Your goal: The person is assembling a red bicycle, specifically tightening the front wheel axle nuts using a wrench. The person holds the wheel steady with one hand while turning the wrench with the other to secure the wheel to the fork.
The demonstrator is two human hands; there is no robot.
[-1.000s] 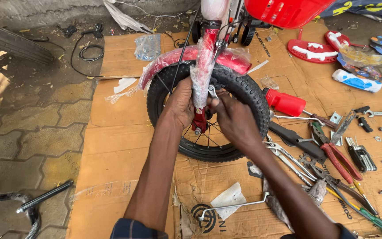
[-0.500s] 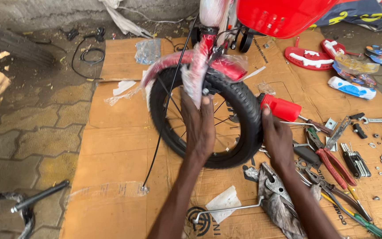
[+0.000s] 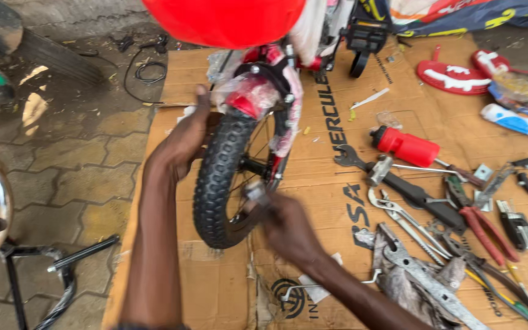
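Outdoor bicycle repair spot: flattened cardboard over paving stones, spanners and pliers strewn beside a small bicycle wheel.

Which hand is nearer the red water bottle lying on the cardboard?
The right hand. It sits at the lower spokes of the black tyre, on the side facing the red bottle. The left hand grips the tyre's far side.

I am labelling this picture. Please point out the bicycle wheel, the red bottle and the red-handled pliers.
bicycle wheel (image 3: 215, 183), head view, on the knobby black tyre tread.
red bottle (image 3: 406, 146), head view, on the middle of its red body.
red-handled pliers (image 3: 487, 229), head view, on one red handle.
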